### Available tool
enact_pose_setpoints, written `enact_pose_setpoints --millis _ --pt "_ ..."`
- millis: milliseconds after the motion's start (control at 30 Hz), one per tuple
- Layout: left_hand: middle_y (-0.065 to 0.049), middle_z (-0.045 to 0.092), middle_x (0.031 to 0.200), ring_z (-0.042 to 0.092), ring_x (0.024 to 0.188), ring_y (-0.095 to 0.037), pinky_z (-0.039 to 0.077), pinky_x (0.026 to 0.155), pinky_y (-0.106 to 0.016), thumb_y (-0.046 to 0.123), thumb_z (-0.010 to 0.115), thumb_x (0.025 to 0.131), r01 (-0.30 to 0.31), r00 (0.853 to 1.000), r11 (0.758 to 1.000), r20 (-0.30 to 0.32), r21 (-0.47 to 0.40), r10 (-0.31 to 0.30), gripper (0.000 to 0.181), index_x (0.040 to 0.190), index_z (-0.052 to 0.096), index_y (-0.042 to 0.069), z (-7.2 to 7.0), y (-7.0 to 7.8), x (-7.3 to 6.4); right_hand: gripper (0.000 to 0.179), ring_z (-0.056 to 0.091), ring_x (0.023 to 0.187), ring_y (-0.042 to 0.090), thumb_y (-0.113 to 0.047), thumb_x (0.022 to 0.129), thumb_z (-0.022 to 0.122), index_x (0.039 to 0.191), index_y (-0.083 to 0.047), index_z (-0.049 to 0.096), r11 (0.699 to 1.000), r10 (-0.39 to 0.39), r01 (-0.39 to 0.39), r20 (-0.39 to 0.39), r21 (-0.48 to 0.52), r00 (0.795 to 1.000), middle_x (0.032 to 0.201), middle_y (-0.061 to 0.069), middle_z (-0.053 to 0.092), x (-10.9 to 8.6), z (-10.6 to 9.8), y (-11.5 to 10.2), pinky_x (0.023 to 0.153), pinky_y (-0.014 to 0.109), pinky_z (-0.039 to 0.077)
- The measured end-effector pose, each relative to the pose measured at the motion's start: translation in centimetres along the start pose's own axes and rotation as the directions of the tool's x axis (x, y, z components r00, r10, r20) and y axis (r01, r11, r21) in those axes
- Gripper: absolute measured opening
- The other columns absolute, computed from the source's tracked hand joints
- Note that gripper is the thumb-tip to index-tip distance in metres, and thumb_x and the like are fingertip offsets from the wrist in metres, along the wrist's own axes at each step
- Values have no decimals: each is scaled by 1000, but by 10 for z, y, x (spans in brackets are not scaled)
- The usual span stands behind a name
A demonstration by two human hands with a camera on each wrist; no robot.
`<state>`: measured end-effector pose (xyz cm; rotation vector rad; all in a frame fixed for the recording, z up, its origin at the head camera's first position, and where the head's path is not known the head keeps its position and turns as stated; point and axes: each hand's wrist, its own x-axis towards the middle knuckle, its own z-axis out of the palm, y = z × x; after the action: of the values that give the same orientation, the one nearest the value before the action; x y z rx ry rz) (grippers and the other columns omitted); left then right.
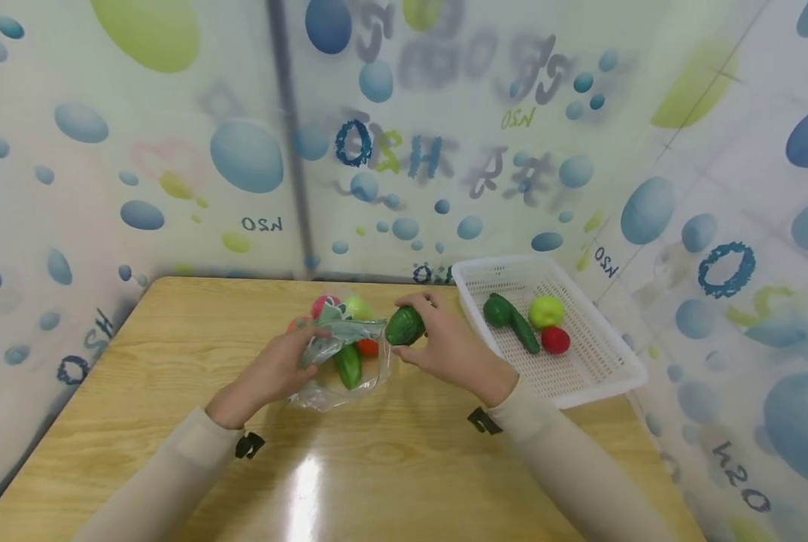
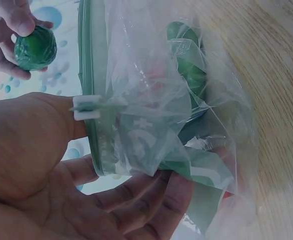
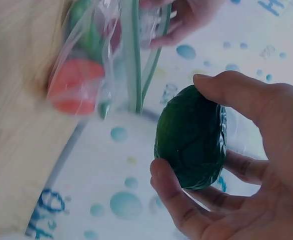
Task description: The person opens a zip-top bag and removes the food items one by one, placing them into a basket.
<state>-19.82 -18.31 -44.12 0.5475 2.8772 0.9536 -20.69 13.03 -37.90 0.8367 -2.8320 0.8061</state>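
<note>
**Two-handed hold**

The left hand point(image 1: 271, 370), fingers curled, grips the edge of a clear bag point(image 1: 356, 330) of produce point(image 1: 347, 366) on the worktop point(image 1: 377, 470). Right of its mouth, the right hand point(image 1: 448, 342) holds a dark-green vegetable point(image 1: 404, 326) between thumb and fingers. Farther right, a white basket point(image 1: 600, 392).

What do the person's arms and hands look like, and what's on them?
Plain cream long sleeves end near the wrists, with a small black piece beside each cuff. The left hand and right hand are ungloved.
</note>
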Motion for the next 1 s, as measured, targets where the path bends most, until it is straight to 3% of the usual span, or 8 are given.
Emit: enact_pose_setpoints --millis 167,433,733,1000 --pt "-39 63 160 75 126 -49 66 105 -67 -3 84 95 7 1000 1000 2 -2 -7 61 154 66 -2 1 1 -2 73 76 120 36 -27 99 96 162 -11 62 994 61 -62 -14 -85 998 157 24 64 -5 -18 19 100 52 70" --pt "-38 60 164 73 132 -52 65 107 -69 -4 84 95 15 1000 1000 -2 2 -15 62 155 66 -1 2 0 -2 71 77 110 38 -25 102 92 163 -6 59 977 174 -174 -10 -121 985 156 32 61 -10 -46 58 89 49 72" --pt "-37 64 162 72 134 -53 63 109 -70 -3 84 96 -1 1000 1000 -6 13 1 61 155 66 -2 0 2 -2 69 72 129 50 -25 104 88 161 1 59 941 279 -279 -28 -193 960 149 36 65 -16 -71 100 110 68 63" --pt "-37 65 161 73 134 -52 63 110 -69 -3 83 97 -7 1000 1000 -12 20 7 60 154 66 -2 -1 2 -2 70 71 126 49 -25 101 89 155 9 59 931 314 -302 27 -206 949 140 36 70 -14 -83 129 111 66 61"
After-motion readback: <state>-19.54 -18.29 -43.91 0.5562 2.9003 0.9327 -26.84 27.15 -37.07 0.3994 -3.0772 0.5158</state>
